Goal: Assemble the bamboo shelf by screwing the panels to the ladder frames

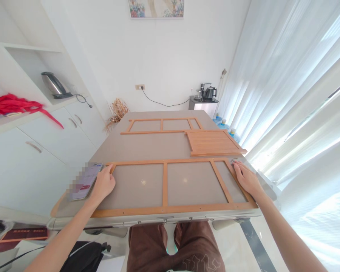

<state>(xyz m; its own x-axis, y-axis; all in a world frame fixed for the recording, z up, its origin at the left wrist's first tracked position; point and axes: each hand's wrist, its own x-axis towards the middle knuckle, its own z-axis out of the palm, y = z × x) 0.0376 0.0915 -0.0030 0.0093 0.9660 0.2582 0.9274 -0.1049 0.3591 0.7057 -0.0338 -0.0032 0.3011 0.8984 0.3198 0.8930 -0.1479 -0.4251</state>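
Observation:
A light-brown wooden frame with crossbars lies flat along the near side of the table. My left hand is closed at the frame's left end, its fingers curled by the upper corner. At the opposite end, my right hand grips the right rail near its upper corner, fingers partly hidden. Small items, too tiny to name, lie by its fingertips. A phone with its screen lit rests just left of my left hand.
Farther back on the table are a second wooden frame and a slatted wooden panel. White cabinets stand left, with an electric kettle. Curtains hang right. Blue-capped water bottles stand beside the table.

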